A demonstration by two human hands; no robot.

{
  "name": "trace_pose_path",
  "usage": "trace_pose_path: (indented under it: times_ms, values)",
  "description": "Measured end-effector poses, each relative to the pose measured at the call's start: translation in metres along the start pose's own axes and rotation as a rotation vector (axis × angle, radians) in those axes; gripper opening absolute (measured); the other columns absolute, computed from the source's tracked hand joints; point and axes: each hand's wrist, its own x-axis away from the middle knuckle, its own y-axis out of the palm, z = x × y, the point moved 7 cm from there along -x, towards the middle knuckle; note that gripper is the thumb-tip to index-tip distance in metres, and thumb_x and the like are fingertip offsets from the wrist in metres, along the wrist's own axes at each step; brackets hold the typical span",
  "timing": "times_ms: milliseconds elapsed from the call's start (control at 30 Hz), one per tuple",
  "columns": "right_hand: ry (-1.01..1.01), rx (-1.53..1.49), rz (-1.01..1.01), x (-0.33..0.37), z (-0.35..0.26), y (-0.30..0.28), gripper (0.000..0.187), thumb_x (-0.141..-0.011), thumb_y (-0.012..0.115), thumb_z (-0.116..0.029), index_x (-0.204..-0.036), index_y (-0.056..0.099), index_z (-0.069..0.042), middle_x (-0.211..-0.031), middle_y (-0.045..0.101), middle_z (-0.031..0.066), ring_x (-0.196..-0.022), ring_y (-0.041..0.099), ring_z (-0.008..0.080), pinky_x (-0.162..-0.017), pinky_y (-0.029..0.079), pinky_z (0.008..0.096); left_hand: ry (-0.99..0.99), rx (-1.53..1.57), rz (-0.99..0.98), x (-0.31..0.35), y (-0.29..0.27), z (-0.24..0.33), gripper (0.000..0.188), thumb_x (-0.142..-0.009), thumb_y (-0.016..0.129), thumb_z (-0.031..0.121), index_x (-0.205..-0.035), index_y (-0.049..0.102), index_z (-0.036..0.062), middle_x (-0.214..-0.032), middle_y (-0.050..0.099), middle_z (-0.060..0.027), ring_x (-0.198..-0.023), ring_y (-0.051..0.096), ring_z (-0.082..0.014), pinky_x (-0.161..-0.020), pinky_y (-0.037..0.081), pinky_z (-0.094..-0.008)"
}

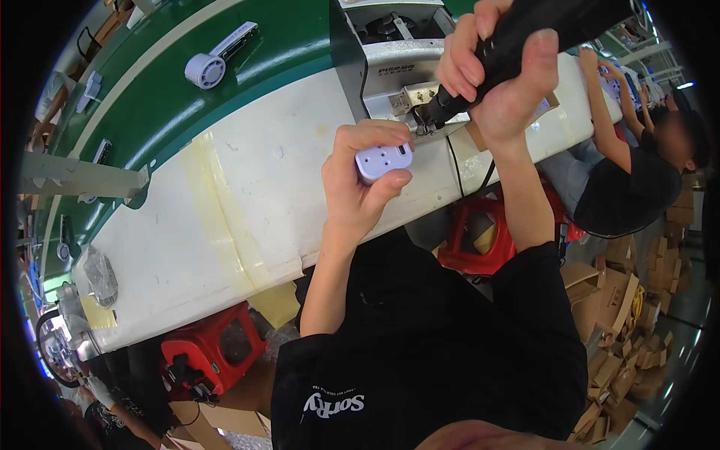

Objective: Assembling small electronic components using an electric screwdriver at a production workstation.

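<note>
My left hand [349, 187] is wrapped round a pale purple plastic piece [384, 162], whose rounded end shows small holes and a dark slot. The rest of it is hidden in the palm. My right hand [506, 97] grips a black electric screwdriver [559, 30], tilted with its tip down and to the left. That tip is at the front of a grey metal screw feeder [409, 75], beside a small metal block [412, 97]. Whether a screw sits on the bit, I cannot tell.
A white worktable [277, 165] runs beside a green conveyor belt [285, 37] carrying a pale handheld fan [217, 64]. A metal bracket [82, 176] juts in at left. Red stools [214, 349] stand below; a co-worker [637, 180] sits at right near cardboard boxes [611, 300].
</note>
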Motion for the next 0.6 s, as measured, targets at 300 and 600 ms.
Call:
trace_pose_path:
  times_ms: [300,600]
  values:
    - [0.421,0.609,0.523,-0.045,-0.033,0.067,0.060,-0.080,0.040,-0.068,-0.086,0.041,-0.008,-0.052,0.039,0.0021,-0.037,0.035,0.0093,-0.036,0.030,0.0226,-0.021,-0.057,0.006,-0.001,-0.005,-0.002,0.042,-0.077,0.071,0.031,-0.099,0.048,0.0026,-0.093,0.062,-0.0116,-0.082,0.060,-0.0182,-0.070,0.047,-0.0266]
    - [0.446,0.612,0.525,-0.055,-0.009,0.071,0.064,-0.078,0.042,-0.073,-0.082,0.042,-0.008,-0.048,0.042,0.0046,-0.034,0.036,0.0104,-0.032,0.032,0.0222,-0.080,-0.082,0.020,0.003,-0.008,-0.006,0.040,-0.077,0.071,0.027,-0.100,0.049,0.0032,-0.094,0.063,-0.0104,-0.083,0.060,-0.0186,-0.073,0.047,-0.0276]
